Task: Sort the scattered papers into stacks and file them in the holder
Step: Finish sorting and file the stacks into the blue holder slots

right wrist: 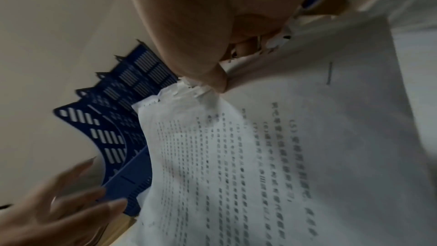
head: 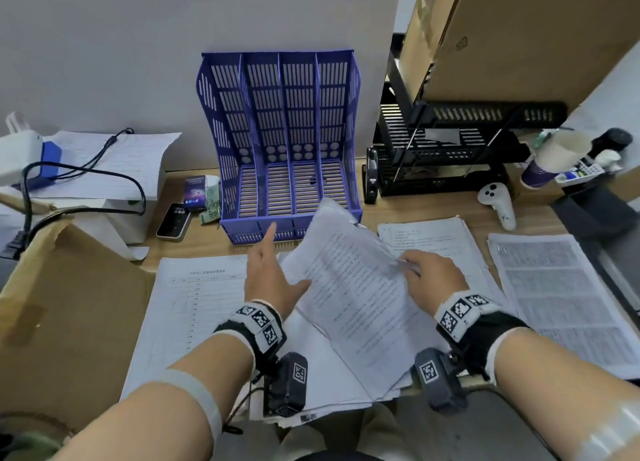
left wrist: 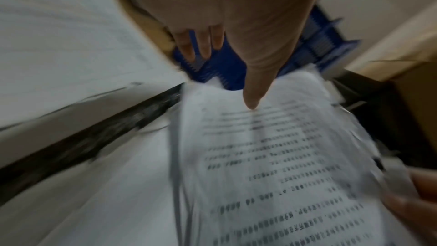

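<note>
A blue slotted file holder stands against the wall with all its slots bare. In front of it a sheaf of printed papers is held tilted above the desk. My right hand pinches the sheaf's right edge, thumb on top. My left hand is at the sheaf's left edge with fingers straight and the thumb lying over the page. On the desk lie a form sheet, a pile under the sheaf and two stacks at the right.
A cardboard box stands at the left edge, with a printer and a phone behind it. A black tray rack, a white controller and a paper cup stand at the right.
</note>
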The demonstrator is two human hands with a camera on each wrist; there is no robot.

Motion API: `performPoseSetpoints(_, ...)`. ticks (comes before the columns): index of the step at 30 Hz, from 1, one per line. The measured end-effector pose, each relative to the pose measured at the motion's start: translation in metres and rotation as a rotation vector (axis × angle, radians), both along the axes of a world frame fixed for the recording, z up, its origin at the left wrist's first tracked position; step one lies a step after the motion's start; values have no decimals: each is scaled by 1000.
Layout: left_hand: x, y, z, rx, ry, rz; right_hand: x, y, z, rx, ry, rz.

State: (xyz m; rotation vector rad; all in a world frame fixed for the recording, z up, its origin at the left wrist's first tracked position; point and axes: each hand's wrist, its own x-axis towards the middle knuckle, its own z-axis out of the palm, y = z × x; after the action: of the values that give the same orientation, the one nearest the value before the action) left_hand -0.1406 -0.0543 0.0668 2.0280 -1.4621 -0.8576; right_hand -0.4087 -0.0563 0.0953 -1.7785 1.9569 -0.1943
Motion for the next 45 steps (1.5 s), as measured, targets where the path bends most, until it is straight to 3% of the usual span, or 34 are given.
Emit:
performPoseSetpoints(2, -10, -19, 15, -104, -124, -148, 3, -13, 13, -26, 30, 56)
performPoseSetpoints(4, -19, -33, 27, -82, -118, -215, 5, -20, 20, -9, 38, 64)
performPoseSetpoints(7, -15, -42, 28, 107, -44, -90, 2, -19, 15, 58, 6, -45)
performPoseSetpoints(10, 4, -30, 2, 349, -57, 18, -8, -3, -1, 128, -69, -171)
performPoseSetpoints(13, 13, -3, -28, 595, 129, 65, -16, 16, -21, 213, -144, -215)
performPoseSetpoints(15, 12, 14, -42, 651, 256, 115, -16, 27, -31, 246, -185, -246)
performPoseSetpoints(21, 8, 26, -58, 541, 302, 125, -7, 44, -44, 330, -231, -262)
performPoseSetpoints(28, 4, 28, -61, 397, 208, 125, 6, 52, -55, 366, -256, -248)
performPoseSetpoints(34, 1, 31, -62, 303, 131, 13, 8, 54, -64, 366, -257, -220)
performPoseSetpoints(45, -5, 7, -60, 278, -39, -23, 10, 51, -71, 412, -204, -185)
